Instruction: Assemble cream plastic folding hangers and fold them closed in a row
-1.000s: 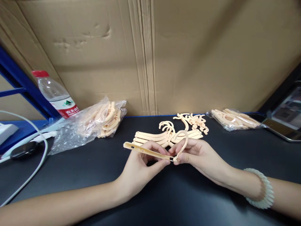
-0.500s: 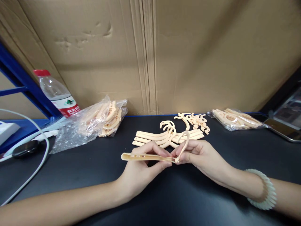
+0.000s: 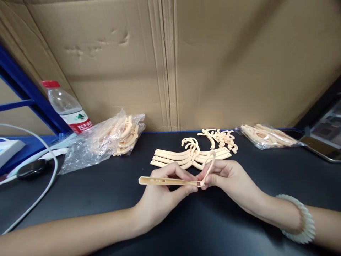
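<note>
The flat cream plastic hanger bar hangs level just above the black tabletop, pinched between thumb and fingers of the left hand. Its right end meets the curved cream plastic hook, gripped in the closed fingertips of the right hand. Just behind lies a stack of cream hangers with a heap of loose hooks beyond it, and a crumpled clear bag well left.
</note>
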Demonstrator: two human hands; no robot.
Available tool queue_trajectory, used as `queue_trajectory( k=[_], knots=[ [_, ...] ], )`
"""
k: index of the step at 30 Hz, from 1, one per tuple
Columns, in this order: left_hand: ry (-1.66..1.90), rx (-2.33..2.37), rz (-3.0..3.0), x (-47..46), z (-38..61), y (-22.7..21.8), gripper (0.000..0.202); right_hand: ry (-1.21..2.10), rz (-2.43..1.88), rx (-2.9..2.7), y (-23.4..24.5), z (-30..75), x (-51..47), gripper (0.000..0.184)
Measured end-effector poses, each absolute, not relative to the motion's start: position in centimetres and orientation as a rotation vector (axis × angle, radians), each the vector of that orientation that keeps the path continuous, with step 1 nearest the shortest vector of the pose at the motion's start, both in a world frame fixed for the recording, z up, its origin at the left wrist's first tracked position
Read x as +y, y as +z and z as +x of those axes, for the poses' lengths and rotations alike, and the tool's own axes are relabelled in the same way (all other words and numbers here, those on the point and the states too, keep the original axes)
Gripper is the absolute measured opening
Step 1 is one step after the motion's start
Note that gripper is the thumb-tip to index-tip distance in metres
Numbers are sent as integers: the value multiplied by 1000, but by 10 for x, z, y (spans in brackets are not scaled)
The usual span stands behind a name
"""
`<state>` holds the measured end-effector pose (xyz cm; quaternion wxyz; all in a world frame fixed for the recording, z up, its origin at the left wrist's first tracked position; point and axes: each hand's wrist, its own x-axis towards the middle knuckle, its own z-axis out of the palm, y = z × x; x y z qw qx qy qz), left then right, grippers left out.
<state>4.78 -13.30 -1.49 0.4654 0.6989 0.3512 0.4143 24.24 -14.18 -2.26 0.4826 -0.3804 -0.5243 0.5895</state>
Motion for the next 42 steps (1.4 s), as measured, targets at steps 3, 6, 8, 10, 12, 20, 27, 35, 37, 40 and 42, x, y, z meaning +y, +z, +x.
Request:
queue_trajectory(
  k=[3,6,8,10,12,20,27,35,37,40,42],
  knots=[
    [1021,879,1692,-135,49,-15,17,1408,-926,-1273,-21,241,-143,8],
    [1009,887,1632,-136,51,-16,18,1384,-917,-1279,-20,239,-145,7],
    [999,881,1569,-138,53,-15,20,1351,-906,-1291,-20,238,-146,6],
    [995,861,1517,-139,54,-15,20,1304,-893,-1316,-20,238,-147,5],
    [995,853,1490,-140,55,-15,20,1255,-884,-1347,-20,237,-148,4],
    [972,711,1371,-136,58,-15,16,1139,-841,-1424,-22,235,-153,4],
    [884,738,1389,-138,60,-13,17,1142,-948,-1457,-20,236,-152,9],
    [806,737,1417,-136,59,-11,14,1188,-954,-1426,-15,235,-152,14],
    [795,787,1421,-135,59,-10,15,1161,-940,-1453,-11,238,-146,16],
    [809,864,1393,-133,58,-11,17,945,-979,-1548,1,257,-125,20],
    [828,871,1375,-131,58,-11,17,709,-1065,-1710,11,279,-103,18]
  ],
)
